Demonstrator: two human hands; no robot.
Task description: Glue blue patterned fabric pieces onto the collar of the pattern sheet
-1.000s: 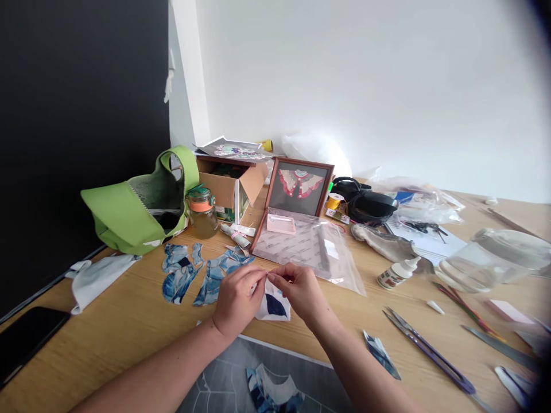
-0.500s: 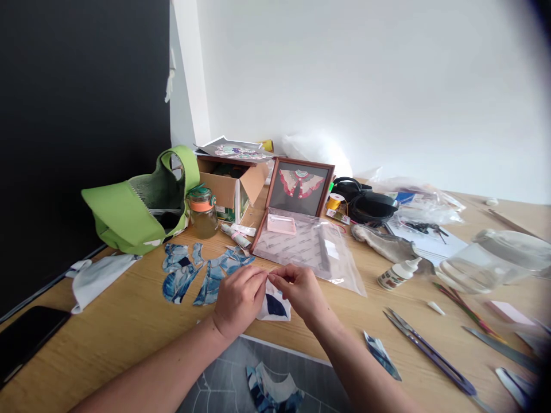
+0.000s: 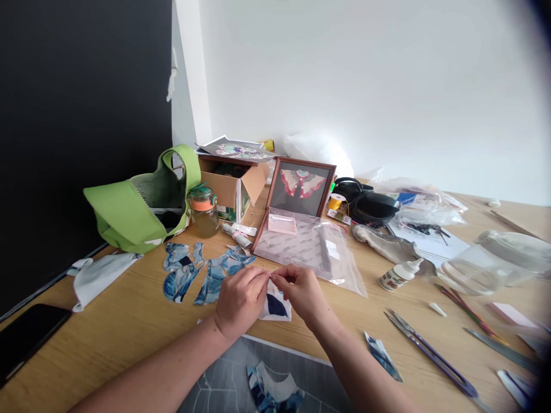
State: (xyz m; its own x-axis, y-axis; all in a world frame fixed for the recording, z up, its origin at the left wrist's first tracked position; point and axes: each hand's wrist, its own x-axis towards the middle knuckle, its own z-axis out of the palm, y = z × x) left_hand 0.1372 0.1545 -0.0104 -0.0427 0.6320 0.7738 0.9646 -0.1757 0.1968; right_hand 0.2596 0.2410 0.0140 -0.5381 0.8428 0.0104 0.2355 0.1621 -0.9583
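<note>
My left hand [image 3: 241,299] and my right hand [image 3: 302,291] meet fingertip to fingertip over the wooden table. Both are closed in a pinch; what sits between the fingertips is too small and covered to make out. Just below and between them shows a white cloth piece [image 3: 286,313] with a dark blue patch [image 3: 276,305], its upper part hidden by the fingers. Left of my hands lie several blue-and-white patterned cut pieces [image 3: 210,281], arranged in a fan. Nearer to me, a curved blue-and-white piece [image 3: 278,390] rests on a grey sheet [image 3: 224,373] with pale lines.
Thread snips [image 3: 430,350], a small blue piece [image 3: 383,357] and a white glue bottle [image 3: 398,275] lie to the right. A framed collar design [image 3: 302,184] leans behind. A jar [image 3: 204,218], a green bag [image 3: 124,215] and a phone [image 3: 32,338] are on the left.
The whole view has shifted very slightly. My hands keep the same pinched pose, with the right fingertips moved only a trace.
</note>
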